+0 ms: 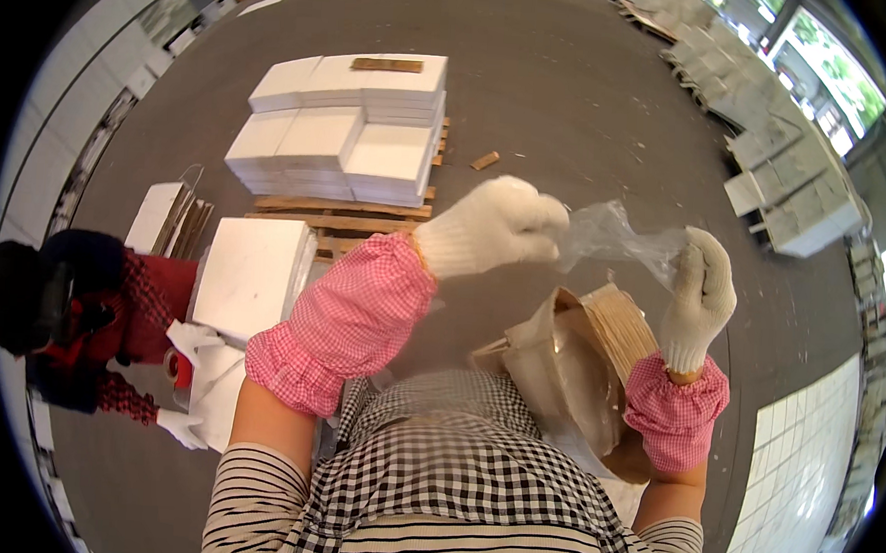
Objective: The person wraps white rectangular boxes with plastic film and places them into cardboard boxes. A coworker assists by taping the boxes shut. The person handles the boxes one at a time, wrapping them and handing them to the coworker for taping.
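Observation:
Both my hands wear white knitted gloves and are raised in front of me. A clear plastic film or bag (614, 233) is stretched between them. My left hand (498, 229) is closed on its left end, and my right hand (703, 288) pinches the right end. Below the film, close to my apron, stands an open sack or bin (555, 368) with crumpled clear plastic inside. Folded brown cardboard (623, 328) leans at its right side, next to my right forearm.
White slabs or boxes (309, 149) are piled on a wooden pallet (341, 221) ahead. At left, a co-worker (146, 311) in white gloves works beside a white box (248, 276), with a red tape roll (176, 366) nearby. More white stacks (798, 200) line the far right. A wood scrap (485, 161) lies on the floor.

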The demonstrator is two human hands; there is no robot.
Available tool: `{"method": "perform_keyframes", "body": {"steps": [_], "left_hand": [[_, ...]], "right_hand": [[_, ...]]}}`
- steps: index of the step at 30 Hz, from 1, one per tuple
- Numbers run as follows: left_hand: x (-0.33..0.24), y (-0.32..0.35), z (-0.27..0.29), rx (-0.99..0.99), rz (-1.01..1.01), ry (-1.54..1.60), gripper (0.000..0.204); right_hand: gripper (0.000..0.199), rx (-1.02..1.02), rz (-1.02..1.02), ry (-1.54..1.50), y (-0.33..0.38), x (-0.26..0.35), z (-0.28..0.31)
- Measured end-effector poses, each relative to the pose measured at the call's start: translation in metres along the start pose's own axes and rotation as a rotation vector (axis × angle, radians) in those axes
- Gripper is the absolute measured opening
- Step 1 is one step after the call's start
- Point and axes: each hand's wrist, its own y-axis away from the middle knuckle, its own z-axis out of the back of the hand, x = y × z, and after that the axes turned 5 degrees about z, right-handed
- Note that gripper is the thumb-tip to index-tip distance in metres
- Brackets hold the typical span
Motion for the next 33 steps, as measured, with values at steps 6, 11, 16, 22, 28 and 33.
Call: {"method": "perform_keyframes", "body": {"steps": [6,11,16,22,28,33], "left_hand": [[0.068,0.069,0.019,0.062,0.127,-0.180,0.011],[0.117,0.128,0.059,-0.071,0.231,-0.273,0.015],[0.139,0.178,0.105,-0.066,0.615,0.038,0.015],[0.150,0.235,0.134,-0.288,0.790,0.177,0.020],[0.164,0.282,0.140,-0.215,0.832,-0.381,0.018],[0.175,0.316,0.112,-0.363,0.930,-0.596,0.015]], "right_hand": [[0.020,0.060,0.056,-0.022,-0.004,0.013,-0.062],[0.020,0.085,0.050,-0.096,-0.002,0.004,-0.123],[0.019,0.160,0.032,-0.172,0.010,0.011,-0.188],[0.020,0.264,-0.030,-0.182,0.009,0.023,-0.259],[0.023,0.314,-0.142,-0.289,0.017,0.054,-0.314],[0.026,0.402,-0.099,-0.323,0.032,0.052,-0.340]]}}
